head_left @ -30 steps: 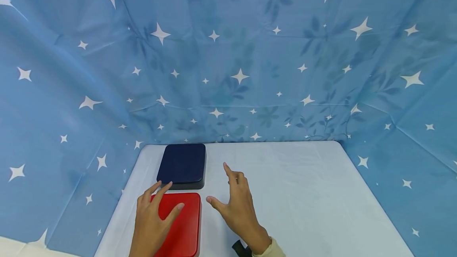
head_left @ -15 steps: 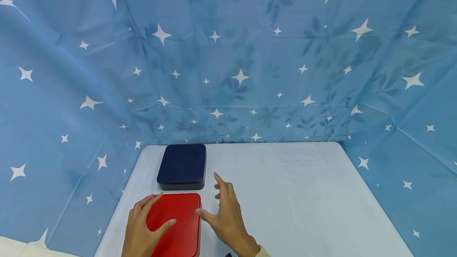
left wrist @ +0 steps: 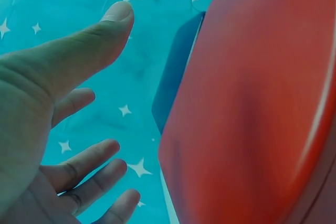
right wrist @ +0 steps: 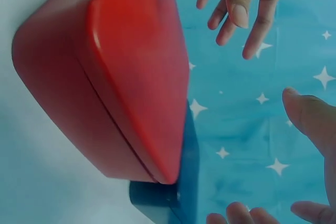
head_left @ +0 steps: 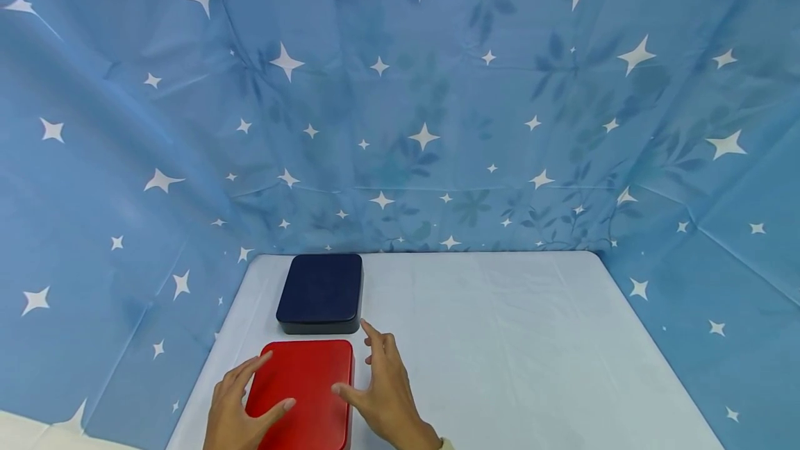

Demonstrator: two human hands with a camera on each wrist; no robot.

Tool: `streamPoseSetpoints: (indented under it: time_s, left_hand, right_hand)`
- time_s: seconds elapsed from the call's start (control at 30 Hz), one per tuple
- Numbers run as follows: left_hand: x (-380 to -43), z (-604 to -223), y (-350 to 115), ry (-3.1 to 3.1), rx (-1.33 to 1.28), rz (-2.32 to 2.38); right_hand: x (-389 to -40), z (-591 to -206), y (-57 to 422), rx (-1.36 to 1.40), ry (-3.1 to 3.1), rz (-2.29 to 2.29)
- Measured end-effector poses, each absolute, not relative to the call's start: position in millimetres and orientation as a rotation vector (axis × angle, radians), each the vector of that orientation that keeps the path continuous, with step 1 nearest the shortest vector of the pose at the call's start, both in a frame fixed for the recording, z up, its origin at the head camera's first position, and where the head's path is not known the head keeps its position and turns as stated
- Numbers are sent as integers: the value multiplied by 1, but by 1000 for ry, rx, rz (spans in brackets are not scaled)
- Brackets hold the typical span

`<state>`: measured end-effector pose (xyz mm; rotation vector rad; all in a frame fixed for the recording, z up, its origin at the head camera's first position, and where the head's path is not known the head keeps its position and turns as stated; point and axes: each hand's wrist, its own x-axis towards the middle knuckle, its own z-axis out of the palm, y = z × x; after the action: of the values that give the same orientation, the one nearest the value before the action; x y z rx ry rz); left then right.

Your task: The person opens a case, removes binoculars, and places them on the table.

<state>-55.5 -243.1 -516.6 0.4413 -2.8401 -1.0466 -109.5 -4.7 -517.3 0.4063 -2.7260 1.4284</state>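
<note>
A red square box (head_left: 310,384) with a seam below its lid lies on the white table at the near left. My left hand (head_left: 240,408) hovers over its left side, thumb spread from the slightly bent fingers. At the opposite side is my right hand (head_left: 389,398), its thumb overlapping the lid's right edge in the head view. Neither hand holds anything. In the left wrist view the lid (left wrist: 247,93) fills the right side, apart from the fingers. The right wrist view shows the seam along the box's side wall (right wrist: 68,82), with both hands spread beyond the lid.
Just behind the red box sits a dark blue box (head_left: 320,290) of similar shape, by the table's back left corner. The white table (head_left: 512,353) stretches away to the right. Blue star-patterned cloth (head_left: 425,89) hangs around the back and sides.
Both hands have moved toward the near left and lower in the head view. The right hand has come in to the red box's right side. Neither box has moved.
</note>
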Motion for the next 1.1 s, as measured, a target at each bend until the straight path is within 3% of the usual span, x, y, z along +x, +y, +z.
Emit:
streamPoseSetpoints:
  time_s: [1.1]
  left_hand:
    - [-54, -561, -271, -2899, 594, -1131]
  right_hand:
    - [-103, -568, -30, 339, -2909, 1546]
